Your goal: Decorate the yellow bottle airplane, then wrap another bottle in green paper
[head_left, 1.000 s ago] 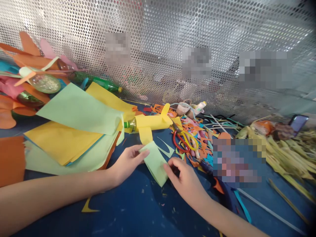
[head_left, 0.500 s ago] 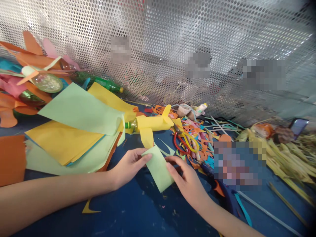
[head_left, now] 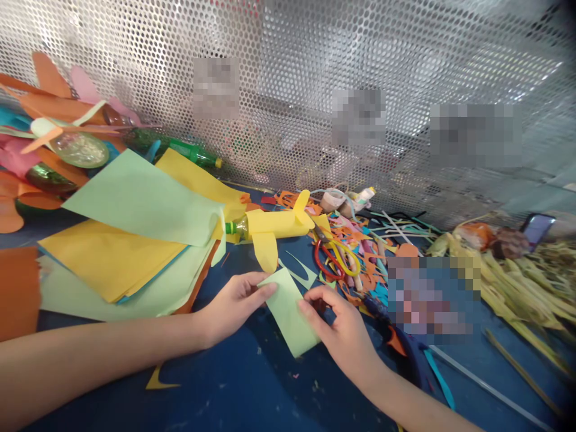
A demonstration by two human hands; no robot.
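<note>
A light green piece of paper [head_left: 290,318] is held tilted between my two hands above the blue table. My left hand [head_left: 240,303] pinches its upper left corner between thumb and fingers. At the right edge, my right hand [head_left: 335,321] grips it with thumb and bent fingers; the fingertips behind the paper are hidden. Just beyond lies a plastic bottle wrapped in yellow paper [head_left: 281,223], with paper fins and a green neck pointing left. A thin green paper offcut [head_left: 303,273] lies behind the held piece. Scissors with red and yellow handles [head_left: 330,255] rest right of the bottle.
Green and yellow paper sheets [head_left: 135,198] are stacked at left, with paper-decorated bottles [head_left: 76,147] behind them. Colourful paper scraps [head_left: 369,264] are heaped at right, near corn husks [head_left: 504,282] and a phone [head_left: 537,231]. A perforated metal panel [head_left: 288,78] bounds the back.
The green paper has shifted slightly towards me and turned, showing more of its face, while both hands keep their hold. The bottle and scissors stay in place.
</note>
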